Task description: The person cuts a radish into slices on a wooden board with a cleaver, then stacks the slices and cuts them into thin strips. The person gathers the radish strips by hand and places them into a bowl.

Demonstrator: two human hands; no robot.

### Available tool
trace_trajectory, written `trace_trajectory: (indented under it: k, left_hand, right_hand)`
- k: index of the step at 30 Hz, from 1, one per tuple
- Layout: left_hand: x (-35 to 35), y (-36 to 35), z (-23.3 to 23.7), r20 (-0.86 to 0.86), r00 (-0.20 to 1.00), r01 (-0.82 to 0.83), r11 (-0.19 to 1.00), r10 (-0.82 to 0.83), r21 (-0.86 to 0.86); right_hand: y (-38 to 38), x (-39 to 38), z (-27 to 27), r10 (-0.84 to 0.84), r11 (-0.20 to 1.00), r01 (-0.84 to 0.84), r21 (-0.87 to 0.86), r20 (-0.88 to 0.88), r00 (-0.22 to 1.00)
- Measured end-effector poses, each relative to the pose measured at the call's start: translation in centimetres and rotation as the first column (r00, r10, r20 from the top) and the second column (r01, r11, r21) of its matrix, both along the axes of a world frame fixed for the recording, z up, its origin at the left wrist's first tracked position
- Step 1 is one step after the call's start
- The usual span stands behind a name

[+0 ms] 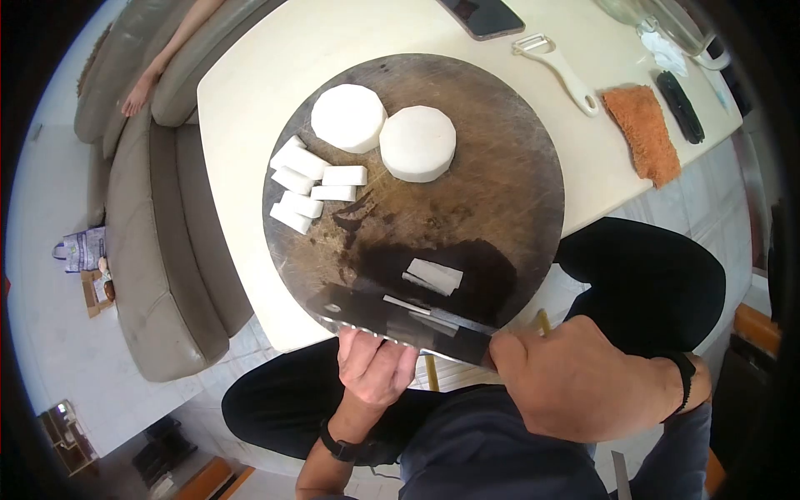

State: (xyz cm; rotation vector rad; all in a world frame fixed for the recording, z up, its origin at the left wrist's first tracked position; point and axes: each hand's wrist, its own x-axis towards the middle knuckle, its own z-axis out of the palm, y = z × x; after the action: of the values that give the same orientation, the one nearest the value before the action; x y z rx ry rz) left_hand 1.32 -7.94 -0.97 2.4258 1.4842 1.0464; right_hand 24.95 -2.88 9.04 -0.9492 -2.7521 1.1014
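My right hand [583, 379] is wrapped around the handle of a broad kitchen knife [362, 310], whose dark blade points left over the near edge of a round wooden cutting board [500, 167]. Bent fingers of my left hand [375, 367] are at the blade's near edge; the blade hides the fingertips and anything in them. Thin white strips [408, 304] lie along the blade. Just beyond it, a few white slices [435, 275] rest on a wet dark patch. Two thick white radish-like rounds [348, 118] and several cut white blocks [293, 179] are farther back on the board.
On the cream table [242, 92] are a phone [483, 15], a white peeler [558, 71], an orange cloth [642, 133] and a black object [680, 107]. A grey sofa [158, 250] stands left, where another person's arm [171, 54] rests.
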Motion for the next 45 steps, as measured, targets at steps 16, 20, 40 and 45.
trace_trajectory:
  k: [16,20,40,45]
  left_hand:
    - [-0.4,-0.7,-0.6,-0.014,1.000,-0.015,1.000,0.015,-0.016]
    - [0.1,-0.2,-0.1,0.022,1.000,-0.015,1.000,0.015,-0.011]
    - [-0.1,-0.6,-0.6,-0.009,1.000,-0.021,1.000,0.021,0.022]
    - [-0.2,-0.5,-0.3,0.013,1.000,-0.007,1.000,0.007,-0.008]
  right_hand:
    - [0.8,-2.9,-0.6,0.028,0.999,-0.026,0.023,-0.095,0.995]
    - [0.6,-2.6,-1.1,-0.045,0.997,0.051,0.054,-0.108,0.993]
    - [0.2,-1.4,-0.2,0.000,0.999,-0.002,-0.047,-0.036,0.999]
    - [0.3,-3.2,-1.2,-0.040,0.998,0.047,0.029,-0.214,0.976]
